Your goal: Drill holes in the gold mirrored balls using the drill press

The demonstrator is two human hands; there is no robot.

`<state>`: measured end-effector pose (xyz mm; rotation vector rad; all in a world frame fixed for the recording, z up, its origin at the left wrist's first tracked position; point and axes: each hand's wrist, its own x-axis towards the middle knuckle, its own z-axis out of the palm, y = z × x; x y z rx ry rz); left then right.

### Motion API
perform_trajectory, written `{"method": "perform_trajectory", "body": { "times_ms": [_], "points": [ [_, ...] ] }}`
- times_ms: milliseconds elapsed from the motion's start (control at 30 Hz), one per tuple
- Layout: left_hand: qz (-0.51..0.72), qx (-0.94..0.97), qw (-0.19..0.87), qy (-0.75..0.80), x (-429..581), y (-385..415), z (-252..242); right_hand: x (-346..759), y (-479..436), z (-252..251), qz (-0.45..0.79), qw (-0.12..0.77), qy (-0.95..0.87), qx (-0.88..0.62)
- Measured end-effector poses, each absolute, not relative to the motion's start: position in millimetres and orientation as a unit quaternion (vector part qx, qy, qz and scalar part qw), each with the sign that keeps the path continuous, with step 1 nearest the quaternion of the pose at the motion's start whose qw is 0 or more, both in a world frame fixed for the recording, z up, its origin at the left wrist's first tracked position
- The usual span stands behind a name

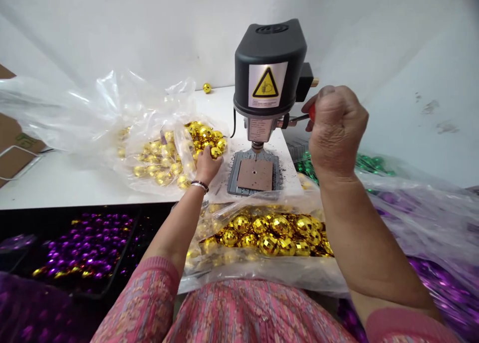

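Observation:
My left hand [208,166] reaches into the mouth of a clear plastic bag [149,128] on the left, full of shiny gold mirror balls [160,158]. Its thumb stands apart from the fingers, against the balls; the fingertips are partly hidden among them. My right hand [337,128] is closed round the red knob [312,112] of the lever on a black bench drill press [271,54]. Under the spindle, a brown square plate [255,175] with a small hole lies on the grey base [234,178]. No ball sits on the plate.
Another plastic bag [262,275] of gold balls lies in front of the press. Purple balls [90,243] fill a dark tray at lower left. Green balls [374,163] and bagged purple ones [437,278] are on the right. Dark shavings surround the base. One gold ball [207,87] rests by the wall.

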<state>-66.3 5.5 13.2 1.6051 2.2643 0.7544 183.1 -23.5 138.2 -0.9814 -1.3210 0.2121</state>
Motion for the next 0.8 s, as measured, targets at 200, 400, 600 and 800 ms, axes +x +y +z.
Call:
{"method": "perform_trajectory", "body": {
  "times_ms": [200,400,600,800],
  "points": [
    [0.354,0.64,0.337,0.593,-60.1,-34.1,42.6,183.3,-24.3,140.5,0.098,0.667,-0.59,-0.444],
    [0.324,0.564,0.53,0.545,-37.0,-37.4,20.5,185.4,-26.7,141.7,0.096,0.639,-0.607,-0.462],
    [0.308,0.611,0.439,0.583,-23.5,-24.8,9.0,182.5,-27.1,161.1,0.109,0.617,-0.589,-0.51],
    [0.245,0.673,0.345,0.606,-13.1,-18.8,19.5,181.2,-8.7,191.0,0.125,0.581,-0.557,-0.58]
  ]
}}
